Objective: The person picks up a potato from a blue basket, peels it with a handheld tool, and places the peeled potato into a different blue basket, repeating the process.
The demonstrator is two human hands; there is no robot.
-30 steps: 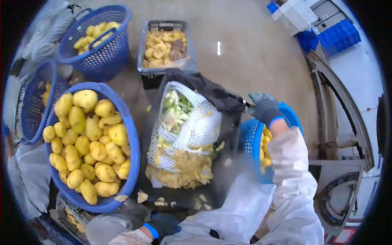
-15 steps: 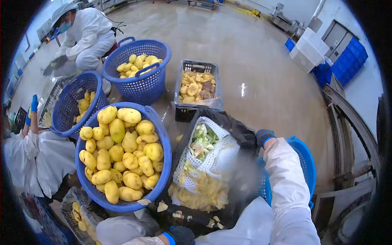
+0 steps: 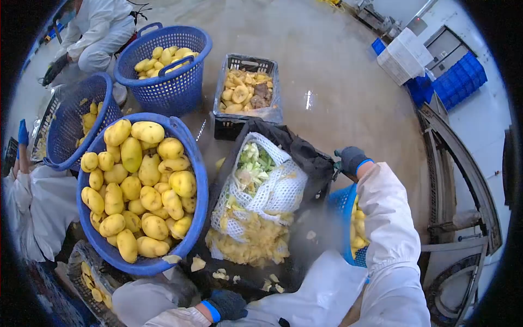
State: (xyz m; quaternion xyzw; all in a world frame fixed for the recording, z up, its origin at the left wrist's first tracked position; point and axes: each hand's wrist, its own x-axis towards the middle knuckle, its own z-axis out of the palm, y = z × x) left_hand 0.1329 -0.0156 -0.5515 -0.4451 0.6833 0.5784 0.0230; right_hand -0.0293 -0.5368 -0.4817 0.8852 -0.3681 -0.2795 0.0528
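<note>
My right hand (image 3: 350, 162), in a dark glove with a blue cuff, is closed on the right edge of the black-lined crate (image 3: 309, 157). White netting (image 3: 280, 188), green and white vegetable scraps (image 3: 255, 166) and yellowish peelings (image 3: 253, 240) lie in that crate. Near the bottom, my left hand (image 3: 226, 305), gloved too, rests by my lap below the crate, its fingers curled; what it holds, if anything, is hidden. Left of the crate stands a large blue basket (image 3: 200, 218) heaped with yellow potatoes (image 3: 150, 198). A lighter blue basket (image 3: 340, 204) with potatoes is partly behind my right forearm.
Two more blue baskets (image 3: 188, 90) (image 3: 60, 128) with potatoes stand at the upper left. Beyond the liner is a black crate (image 3: 229, 128) of cut pieces. Co-workers in white sit at left (image 3: 43, 201) and upper left (image 3: 106, 27). A metal frame (image 3: 457, 169) is at right.
The view has shifted, so the baskets and crates appear further left and higher. More of the lighter blue basket's potatoes shows. My right hand stays at the crate's right edge.
</note>
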